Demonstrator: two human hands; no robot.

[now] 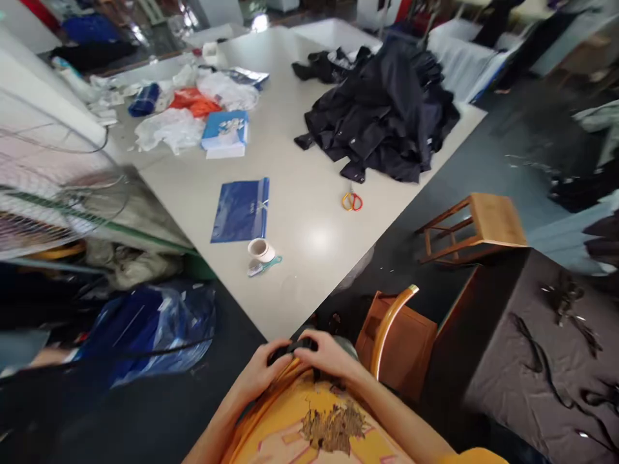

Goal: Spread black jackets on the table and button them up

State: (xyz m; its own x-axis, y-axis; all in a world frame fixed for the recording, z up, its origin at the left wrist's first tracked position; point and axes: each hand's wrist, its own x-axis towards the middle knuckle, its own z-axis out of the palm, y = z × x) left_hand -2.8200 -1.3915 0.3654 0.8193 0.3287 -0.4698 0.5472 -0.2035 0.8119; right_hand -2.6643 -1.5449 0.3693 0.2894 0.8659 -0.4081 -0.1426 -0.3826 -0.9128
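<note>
Both my hands meet low in the view, close to my body over my yellow shirt. My left hand (258, 374) and my right hand (326, 357) have curled fingers closed together on a small black object (290, 350) between them; I cannot make out what it is. Beyond them lies a large pale table (309, 232) with a roll of tape (261, 249), a blue plastic bag (240, 210), orange-handled scissors (352, 201) and a heap of dark garments (387, 109).
A wooden chair (396, 335) stands just right of my hands, a wooden stool (474, 229) farther back. A dark cloth-covered table (541, 348) with black straps is at right. Blue plastic bags (149, 328) lie on the floor at left, near a wire fan guard (53, 193).
</note>
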